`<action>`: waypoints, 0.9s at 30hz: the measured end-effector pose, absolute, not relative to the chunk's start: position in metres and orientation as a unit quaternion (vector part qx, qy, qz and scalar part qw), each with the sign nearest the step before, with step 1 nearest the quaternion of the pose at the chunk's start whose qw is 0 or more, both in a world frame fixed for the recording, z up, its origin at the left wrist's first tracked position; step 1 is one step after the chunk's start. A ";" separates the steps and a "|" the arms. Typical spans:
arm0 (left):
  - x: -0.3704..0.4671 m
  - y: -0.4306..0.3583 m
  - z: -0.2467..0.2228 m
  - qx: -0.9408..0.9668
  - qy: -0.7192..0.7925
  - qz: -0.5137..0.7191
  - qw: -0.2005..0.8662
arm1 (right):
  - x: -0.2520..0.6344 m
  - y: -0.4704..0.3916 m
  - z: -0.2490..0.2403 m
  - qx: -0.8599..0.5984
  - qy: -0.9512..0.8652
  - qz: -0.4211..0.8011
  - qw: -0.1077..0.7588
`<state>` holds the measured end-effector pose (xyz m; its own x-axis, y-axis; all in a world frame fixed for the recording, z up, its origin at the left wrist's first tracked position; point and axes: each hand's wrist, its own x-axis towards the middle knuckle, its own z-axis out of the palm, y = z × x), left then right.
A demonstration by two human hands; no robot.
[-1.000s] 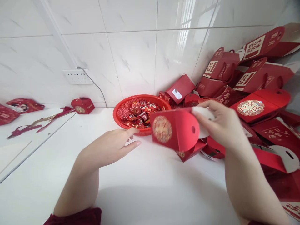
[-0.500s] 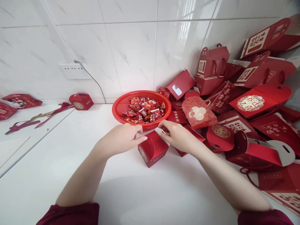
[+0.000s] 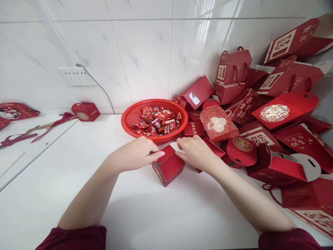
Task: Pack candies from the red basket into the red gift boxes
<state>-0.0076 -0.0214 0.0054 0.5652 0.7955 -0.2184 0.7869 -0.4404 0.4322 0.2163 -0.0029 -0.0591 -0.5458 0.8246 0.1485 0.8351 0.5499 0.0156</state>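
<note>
A small red gift box (image 3: 171,171) stands on the white table in front of me, its flat top panels showing with a narrow gap between them. My left hand (image 3: 136,155) is at the box's upper left edge, thumb stretched along it and fingers curled behind; what they pinch there is largely hidden. On the other side my right hand (image 3: 196,151) has thumb and forefinger closed at the upper right edge, by a flap with a pale inner face. Just behind is a red plastic basket (image 3: 125,122) of wrapped candies (image 3: 157,122).
Many red gift boxes and bags (image 3: 270,113) are heaped along the right. Another small red box (image 3: 85,111) and some ribbons (image 3: 52,126) lie at the left. A tiled wall with a power socket (image 3: 76,76) rises behind the table (image 3: 125,215).
The rounded flap that lay over the box's top and left side has come up, uncovering the flat top panels. My right hand has closed in on the box's edge. The view has shifted slightly.
</note>
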 end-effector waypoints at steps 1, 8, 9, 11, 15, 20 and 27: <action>-0.011 -0.021 0.007 0.842 0.464 -0.007 0.275 | 0.215 -0.004 -0.059 -0.476 -0.877 -0.037 0.048; -0.016 -0.017 0.004 0.859 0.428 -0.079 0.269 | 0.211 -0.005 -0.056 -0.498 -0.867 0.018 -0.010; -0.014 -0.016 0.001 0.867 0.417 -0.083 0.259 | 0.212 -0.005 -0.056 -0.494 -0.869 0.018 -0.015; -0.010 -0.015 -0.006 0.878 0.402 -0.085 0.244 | 0.213 -0.003 -0.058 -0.483 -0.875 0.016 -0.021; -0.001 -0.011 -0.023 0.895 0.388 -0.073 0.209 | 0.213 -0.002 -0.062 -0.456 -0.890 0.006 -0.015; 0.006 -0.006 -0.034 0.919 0.345 -0.081 0.174 | 0.208 -0.005 -0.062 -0.452 -0.892 0.030 -0.012; 0.004 0.001 -0.038 0.913 0.338 -0.102 0.205 | 0.215 -0.003 -0.058 -0.441 -0.886 0.072 0.123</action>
